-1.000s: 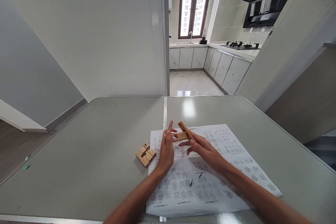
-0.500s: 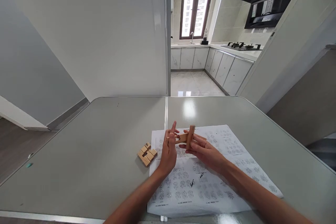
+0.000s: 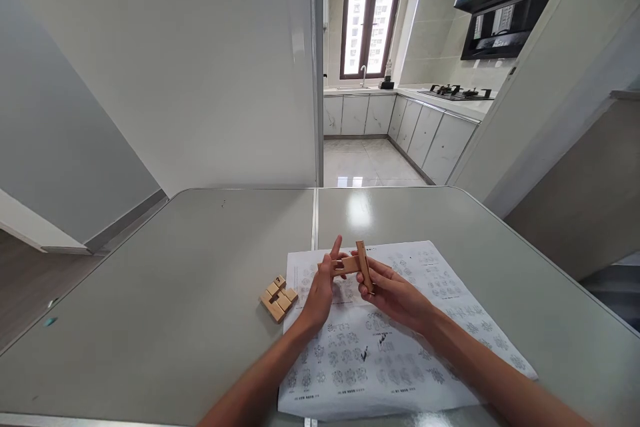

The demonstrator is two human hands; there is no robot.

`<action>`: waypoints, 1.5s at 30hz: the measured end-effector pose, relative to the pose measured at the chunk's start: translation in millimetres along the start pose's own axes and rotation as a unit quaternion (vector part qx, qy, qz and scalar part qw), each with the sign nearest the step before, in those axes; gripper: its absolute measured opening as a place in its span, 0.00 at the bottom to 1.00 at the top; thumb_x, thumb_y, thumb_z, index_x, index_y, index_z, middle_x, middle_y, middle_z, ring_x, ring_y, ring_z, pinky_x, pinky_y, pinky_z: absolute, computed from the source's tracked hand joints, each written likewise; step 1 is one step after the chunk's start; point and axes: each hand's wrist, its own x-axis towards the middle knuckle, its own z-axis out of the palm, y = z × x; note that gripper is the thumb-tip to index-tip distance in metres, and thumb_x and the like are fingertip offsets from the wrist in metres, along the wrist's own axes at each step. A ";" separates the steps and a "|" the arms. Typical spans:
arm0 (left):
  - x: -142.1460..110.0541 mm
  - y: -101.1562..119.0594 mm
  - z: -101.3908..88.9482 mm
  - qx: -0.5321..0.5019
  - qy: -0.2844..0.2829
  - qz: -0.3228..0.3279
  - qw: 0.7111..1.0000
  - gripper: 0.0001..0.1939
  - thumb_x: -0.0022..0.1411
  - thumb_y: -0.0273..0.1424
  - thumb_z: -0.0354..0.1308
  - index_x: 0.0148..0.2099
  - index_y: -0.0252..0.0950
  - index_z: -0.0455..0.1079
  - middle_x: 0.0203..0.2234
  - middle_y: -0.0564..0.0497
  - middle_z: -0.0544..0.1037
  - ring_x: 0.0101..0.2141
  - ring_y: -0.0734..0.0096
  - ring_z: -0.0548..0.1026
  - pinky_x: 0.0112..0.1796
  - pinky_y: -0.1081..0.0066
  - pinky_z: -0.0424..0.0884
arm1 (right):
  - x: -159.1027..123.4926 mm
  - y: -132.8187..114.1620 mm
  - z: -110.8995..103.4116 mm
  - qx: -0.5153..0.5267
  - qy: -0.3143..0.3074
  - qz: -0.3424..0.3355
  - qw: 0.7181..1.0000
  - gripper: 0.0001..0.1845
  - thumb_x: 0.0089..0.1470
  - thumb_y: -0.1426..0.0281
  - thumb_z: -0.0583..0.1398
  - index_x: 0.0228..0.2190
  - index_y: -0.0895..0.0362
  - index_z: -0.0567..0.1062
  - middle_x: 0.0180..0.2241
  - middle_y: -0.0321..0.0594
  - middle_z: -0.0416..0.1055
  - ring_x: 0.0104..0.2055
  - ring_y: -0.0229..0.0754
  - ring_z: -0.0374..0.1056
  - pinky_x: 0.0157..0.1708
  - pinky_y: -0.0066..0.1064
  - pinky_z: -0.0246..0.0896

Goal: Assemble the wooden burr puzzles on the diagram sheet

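Note:
Above the printed sheet (image 3: 400, 347), my left hand (image 3: 323, 287) grips the left end of a notched wooden puzzle piece (image 3: 346, 265) that lies roughly level. Its index finger points up. My right hand (image 3: 395, 292) has its fingers closed round a second wooden puzzle piece (image 3: 365, 268), which stands nearly upright against the right end of the first. Whether the two pieces interlock is hidden by the fingers. Left of my left hand, several notched wooden blocks (image 3: 276, 307) sit close together on the table, one marked with a 3.
The grey table (image 3: 150, 320) has a seam down its middle. Line drawings and black tick marks cover the sheet. A small green bit (image 3: 50, 321) lies near the left table edge. Beyond the table are a white wall (image 3: 225, 67) and a kitchen with a gas stove (image 3: 457, 92).
My right hand has turned its piece from a leftward slant to nearly upright beside the other piece. My left hand keeps its hold and has shifted slightly right. The blocks on the table stay put.

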 end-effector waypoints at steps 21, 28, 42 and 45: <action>-0.9 0.4 0.8 -0.028 -0.035 -0.011 0.999 0.34 0.74 0.55 0.40 0.74 0.47 0.59 0.48 0.47 0.78 0.51 0.58 0.73 0.60 0.58 0.62 | -1.4 2.3 -0.8 0.063 -0.021 0.006 0.998 0.33 0.59 0.67 0.66 0.64 0.41 0.68 0.30 0.31 0.61 0.26 0.35 0.53 0.34 0.31 0.56; -1.8 0.2 1.8 0.008 -0.022 0.005 1.000 0.32 0.75 0.53 0.40 0.73 0.48 0.60 0.51 0.49 0.78 0.49 0.60 0.72 0.60 0.58 0.62 | -0.7 2.9 -0.5 0.069 -0.015 0.008 0.997 0.33 0.59 0.68 0.64 0.64 0.43 0.68 0.28 0.30 0.57 0.24 0.34 0.47 0.31 0.30 0.52; 2.9 -4.6 1.7 -0.055 -0.043 -0.017 0.997 0.32 0.75 0.54 0.38 0.74 0.49 0.58 0.44 0.48 0.73 0.41 0.65 0.68 0.54 0.62 0.64 | 0.5 3.5 3.5 0.089 -0.011 -0.001 0.996 0.34 0.60 0.69 0.64 0.65 0.42 0.66 0.29 0.32 0.63 0.26 0.35 0.55 0.33 0.31 0.55; 2.7 -4.7 1.5 -0.051 -0.047 -0.017 0.997 0.33 0.75 0.54 0.38 0.75 0.49 0.56 0.46 0.48 0.73 0.42 0.65 0.68 0.54 0.62 0.65 | -0.4 2.6 5.2 0.094 -0.019 -0.007 0.995 0.32 0.62 0.70 0.64 0.64 0.43 0.67 0.29 0.32 0.64 0.26 0.34 0.56 0.33 0.30 0.55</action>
